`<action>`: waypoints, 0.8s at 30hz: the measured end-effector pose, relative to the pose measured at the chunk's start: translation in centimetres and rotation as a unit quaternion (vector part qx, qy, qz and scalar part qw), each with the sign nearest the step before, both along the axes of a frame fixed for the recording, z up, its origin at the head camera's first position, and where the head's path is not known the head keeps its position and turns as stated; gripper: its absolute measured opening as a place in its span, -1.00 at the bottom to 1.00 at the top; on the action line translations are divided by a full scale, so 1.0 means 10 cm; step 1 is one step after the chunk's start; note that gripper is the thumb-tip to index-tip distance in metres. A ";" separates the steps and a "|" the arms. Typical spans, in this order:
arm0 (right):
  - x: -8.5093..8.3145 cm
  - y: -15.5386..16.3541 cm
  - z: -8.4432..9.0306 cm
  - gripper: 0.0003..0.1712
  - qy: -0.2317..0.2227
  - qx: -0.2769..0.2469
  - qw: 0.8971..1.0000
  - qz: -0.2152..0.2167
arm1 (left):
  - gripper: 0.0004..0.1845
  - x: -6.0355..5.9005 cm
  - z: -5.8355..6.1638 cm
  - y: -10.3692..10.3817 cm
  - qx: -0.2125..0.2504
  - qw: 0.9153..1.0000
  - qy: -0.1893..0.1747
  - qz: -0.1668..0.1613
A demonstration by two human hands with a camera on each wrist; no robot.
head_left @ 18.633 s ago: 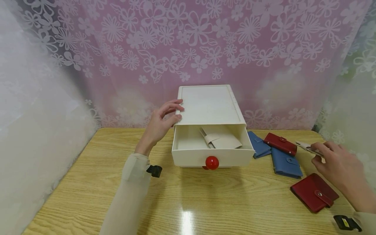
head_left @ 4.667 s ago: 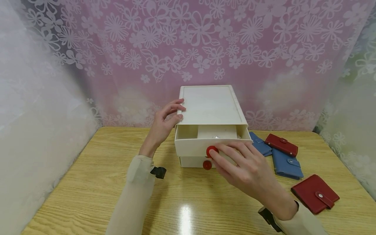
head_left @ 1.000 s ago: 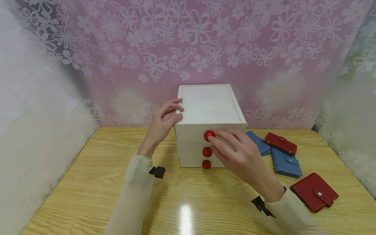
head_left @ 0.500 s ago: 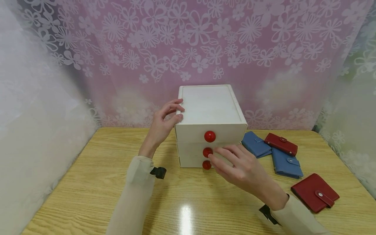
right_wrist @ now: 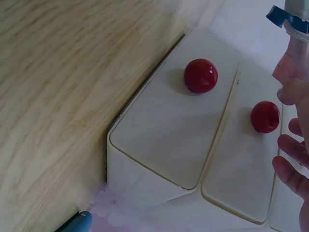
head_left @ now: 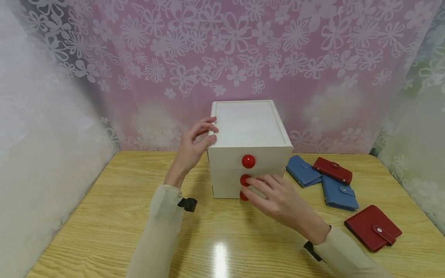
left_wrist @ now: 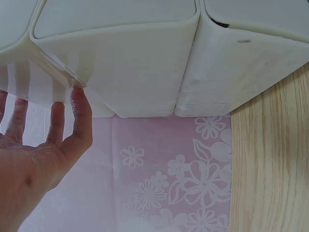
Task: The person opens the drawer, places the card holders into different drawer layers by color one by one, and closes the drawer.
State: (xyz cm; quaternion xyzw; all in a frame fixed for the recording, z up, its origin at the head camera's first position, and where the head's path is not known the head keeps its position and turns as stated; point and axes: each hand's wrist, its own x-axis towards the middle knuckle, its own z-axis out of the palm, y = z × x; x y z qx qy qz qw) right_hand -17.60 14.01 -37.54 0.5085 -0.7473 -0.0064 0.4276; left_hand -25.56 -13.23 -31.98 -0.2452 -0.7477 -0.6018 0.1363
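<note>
From my head camera, all three drawers of the white drawer unit (head_left: 248,146) on the wooden table (head_left: 104,216) sit flush, and my right hand (head_left: 278,197) hovers at the middle red knob (head_left: 244,180), fingers loosely spread and closed on nothing, so I judge I'm about to open that drawer; next I'd need to pinch the knob and pull straight toward me. My left hand (head_left: 192,144) braces the unit's top left edge, thumb and fingers curled around the rim. My left wrist view shows those fingertips (left_wrist: 79,104) touching the cabinet edge. The right wrist view shows my fingers (right_wrist: 292,154) just beside a knob (right_wrist: 265,116) (contact is hard to judge here). Wallets (head_left: 338,191) lie to the right.
</note>
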 end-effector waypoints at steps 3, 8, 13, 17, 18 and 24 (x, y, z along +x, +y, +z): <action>-0.03 -0.02 -0.01 -0.47 -0.005 0.007 1.000 -0.003 | -0.76 0.00 0.00 0.00 -0.002 1.000 -0.002 0.002; -0.07 -0.06 -0.03 -0.43 -0.001 0.009 1.000 -0.008 | -0.76 0.00 0.01 0.00 -0.005 1.000 -0.001 0.002; -0.10 -0.09 -0.03 -0.41 -0.003 0.014 1.000 -0.027 | -0.76 0.00 0.01 0.00 -0.005 1.000 -0.002 0.002; -0.12 -0.10 -0.05 -0.43 -0.005 0.014 0.999 -0.036 | -0.75 0.00 0.01 0.00 -0.004 1.000 -0.003 0.002; -0.12 -0.10 -0.05 -0.43 -0.003 0.014 0.999 -0.037 | -0.75 0.00 0.01 0.00 -0.003 1.000 -0.003 0.001; -0.13 -0.14 -0.07 -0.41 0.007 0.005 0.999 -0.037 | -0.75 0.01 0.00 0.00 -0.002 1.000 -0.003 -0.002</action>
